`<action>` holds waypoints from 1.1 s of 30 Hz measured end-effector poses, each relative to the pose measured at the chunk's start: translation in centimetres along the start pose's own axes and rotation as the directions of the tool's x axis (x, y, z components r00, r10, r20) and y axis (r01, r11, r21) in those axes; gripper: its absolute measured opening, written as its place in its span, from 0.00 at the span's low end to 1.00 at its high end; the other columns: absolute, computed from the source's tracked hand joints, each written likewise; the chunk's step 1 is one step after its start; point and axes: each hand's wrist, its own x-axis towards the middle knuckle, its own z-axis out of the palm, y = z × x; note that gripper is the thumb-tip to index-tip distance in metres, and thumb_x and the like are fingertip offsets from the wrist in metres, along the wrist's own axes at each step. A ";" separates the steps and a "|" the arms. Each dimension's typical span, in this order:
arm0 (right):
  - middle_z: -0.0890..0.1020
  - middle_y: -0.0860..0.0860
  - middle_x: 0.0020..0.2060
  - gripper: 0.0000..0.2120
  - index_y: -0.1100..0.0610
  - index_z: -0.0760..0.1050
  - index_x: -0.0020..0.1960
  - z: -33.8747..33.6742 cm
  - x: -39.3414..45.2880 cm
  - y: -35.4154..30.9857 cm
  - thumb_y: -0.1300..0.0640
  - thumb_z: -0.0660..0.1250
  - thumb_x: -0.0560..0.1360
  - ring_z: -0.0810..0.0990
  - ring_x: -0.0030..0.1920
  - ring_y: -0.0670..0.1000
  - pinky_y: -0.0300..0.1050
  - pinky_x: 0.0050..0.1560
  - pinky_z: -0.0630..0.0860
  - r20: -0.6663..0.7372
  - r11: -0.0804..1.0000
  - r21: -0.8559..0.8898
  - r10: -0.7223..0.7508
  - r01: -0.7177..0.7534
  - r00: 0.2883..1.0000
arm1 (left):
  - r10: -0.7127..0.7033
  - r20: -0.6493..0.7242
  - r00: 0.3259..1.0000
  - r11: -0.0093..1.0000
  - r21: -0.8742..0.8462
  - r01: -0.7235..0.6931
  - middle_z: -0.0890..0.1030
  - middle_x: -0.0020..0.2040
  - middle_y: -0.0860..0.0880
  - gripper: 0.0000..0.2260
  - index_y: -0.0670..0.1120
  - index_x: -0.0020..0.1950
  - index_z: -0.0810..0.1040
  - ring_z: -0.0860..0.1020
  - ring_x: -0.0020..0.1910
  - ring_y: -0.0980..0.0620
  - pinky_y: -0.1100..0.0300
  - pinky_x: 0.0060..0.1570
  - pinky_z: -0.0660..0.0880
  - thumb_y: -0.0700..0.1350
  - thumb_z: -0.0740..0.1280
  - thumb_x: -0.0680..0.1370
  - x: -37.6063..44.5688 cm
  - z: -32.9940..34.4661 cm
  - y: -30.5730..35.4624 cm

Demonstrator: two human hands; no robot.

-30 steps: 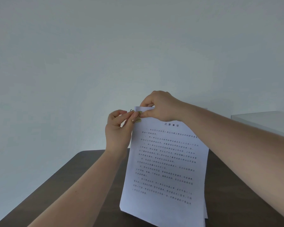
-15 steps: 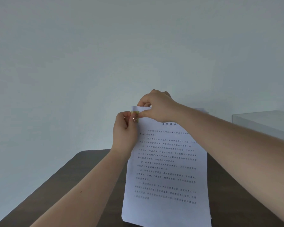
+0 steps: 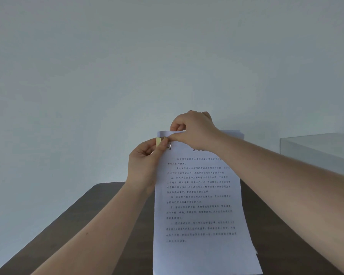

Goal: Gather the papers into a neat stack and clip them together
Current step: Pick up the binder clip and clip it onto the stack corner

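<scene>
A stack of white printed papers stands upright in front of me, its lower edge near the dark table. My right hand pinches the stack's top left corner from above. A gold binder clip sits on the left edge of the stack just below that corner, one wire handle lying over the front sheet. My left hand grips the clip from the left, thumb on the front handle. Some rear sheets stick out slightly at the top right and bottom right.
A dark brown table runs below the papers toward a plain pale wall. A clear glass box stands at the right, beyond my right forearm.
My left hand has moved right and brought the clip from beside the corner onto the stack's left edge. The stack has straightened slightly; my right hand stays on the top corner.
</scene>
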 end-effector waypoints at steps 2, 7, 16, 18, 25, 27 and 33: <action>0.83 0.49 0.41 0.11 0.53 0.78 0.42 -0.1 -0.1 0.1 0.46 0.64 0.75 0.78 0.47 0.49 0.46 0.60 0.62 0.030 0.999 0.034 0.017 -0.018 0.999 | 0.001 0.005 1.000 1.000 -0.006 -0.001 0.67 0.36 0.43 0.15 0.35 0.41 0.77 0.65 0.35 0.47 0.53 0.39 0.65 0.48 0.73 0.73 0.1 -0.2 -0.1; 0.80 0.44 0.38 0.24 0.52 0.79 0.44 -0.6 -0.9 -0.3 0.32 0.60 0.71 0.77 0.43 0.44 0.46 0.63 0.60 0.145 0.991 0.108 0.067 -0.083 0.987 | 0.044 0.003 0.999 0.999 0.009 -0.044 0.68 0.40 0.43 0.19 0.32 0.42 0.74 0.62 0.39 0.44 0.50 0.41 0.62 0.49 0.72 0.73 0.1 -0.3 -0.2; 0.81 0.44 0.46 0.19 0.47 0.77 0.54 -1.3 -1.1 -0.8 0.36 0.67 0.69 0.76 0.40 0.42 0.47 0.62 0.60 0.229 0.998 -0.020 0.058 -0.055 0.972 | 0.036 -0.001 0.999 0.999 0.012 -0.036 0.79 0.42 0.43 0.15 0.36 0.48 0.82 0.75 0.40 0.49 0.56 0.43 0.72 0.50 0.68 0.77 0.1 -0.9 -0.2; 0.79 0.43 0.42 0.16 0.47 0.76 0.55 -1.3 -1.1 -0.4 0.41 0.68 0.72 0.76 0.43 0.47 0.47 0.64 0.61 0.237 0.997 -0.029 0.073 -0.068 0.969 | 0.030 0.004 1.000 1.000 0.006 -0.030 0.83 0.39 0.48 0.13 0.39 0.49 0.83 0.79 0.35 0.53 0.63 0.34 0.75 0.48 0.66 0.79 0.2 -1.0 -0.1; 0.81 0.46 0.45 0.11 0.50 0.79 0.49 -1.1 -0.9 0.0 0.45 0.71 0.71 0.74 0.36 0.45 0.46 0.61 0.61 0.167 0.992 0.063 0.102 -0.114 0.981 | 0.024 0.024 0.999 1.000 0.017 -0.024 0.84 0.46 0.45 0.12 0.40 0.50 0.84 0.80 0.41 0.50 0.60 0.39 0.77 0.47 0.65 0.80 0.3 -0.8 0.2; 0.85 0.51 0.46 0.09 0.49 0.79 0.46 -1.2 -0.8 -0.2 0.45 0.71 0.70 0.75 0.29 0.46 0.45 0.59 0.62 0.178 0.992 0.057 0.101 -0.113 0.979 | 0.018 0.030 0.999 1.000 0.012 -0.018 0.84 0.46 0.45 0.12 0.40 0.50 0.84 0.80 0.41 0.50 0.60 0.39 0.77 0.47 0.65 0.80 0.4 -0.8 0.3; 0.83 0.47 0.46 0.09 0.47 0.78 0.44 -0.8 -0.5 0.1 0.43 0.71 0.69 0.74 0.36 0.44 0.49 0.66 0.62 0.144 0.995 0.031 0.085 -0.091 0.986 | 0.001 0.024 1.000 1.000 -0.013 0.000 0.83 0.43 0.47 0.14 0.36 0.55 0.81 0.80 0.35 0.54 0.66 0.30 0.76 0.47 0.65 0.80 0.3 -0.8 0.4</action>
